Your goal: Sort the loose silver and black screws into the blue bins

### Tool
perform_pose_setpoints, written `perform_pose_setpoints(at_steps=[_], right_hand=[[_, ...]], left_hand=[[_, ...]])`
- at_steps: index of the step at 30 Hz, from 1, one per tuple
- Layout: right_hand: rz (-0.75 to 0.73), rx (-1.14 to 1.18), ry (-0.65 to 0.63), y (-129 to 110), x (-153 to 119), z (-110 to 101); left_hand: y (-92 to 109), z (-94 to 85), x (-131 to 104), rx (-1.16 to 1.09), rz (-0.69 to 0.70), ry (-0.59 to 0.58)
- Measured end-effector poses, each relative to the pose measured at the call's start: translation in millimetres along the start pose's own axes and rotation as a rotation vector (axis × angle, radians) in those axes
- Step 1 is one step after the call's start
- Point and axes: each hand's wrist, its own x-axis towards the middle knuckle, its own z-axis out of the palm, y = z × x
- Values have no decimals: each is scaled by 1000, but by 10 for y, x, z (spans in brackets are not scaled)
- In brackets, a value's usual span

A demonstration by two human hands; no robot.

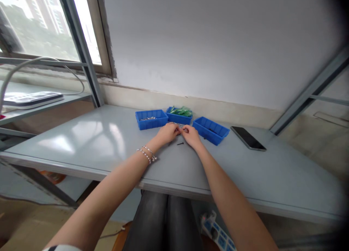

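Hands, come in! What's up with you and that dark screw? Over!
Left hand, right hand together; whatever they hold, too small to tell. Dark screw loose on table. Blue bin of green packets close beyond.

Ahead of the bare left hand (169, 132) and bare right hand (191, 135), three blue rectangular plastic bins (152, 124) bar the way — just a narrow slot between the rightmost and the flat black phone (248, 138). A thin dark screw (180, 143) sits close nearside; leftward, smooth grey tabletop (89, 145) runs wide open!
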Motion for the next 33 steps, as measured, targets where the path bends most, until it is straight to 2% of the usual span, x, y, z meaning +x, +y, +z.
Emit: perform_pose_setpoints(at_steps=[19, 33], right_hand=[[-88, -50, 26, 77, 28, 28], [-84, -77, 13, 67, 25, 29]], left_hand=[[-10, 28, -13, -30, 45, -12], [-31, 47, 1, -25, 47, -13]])
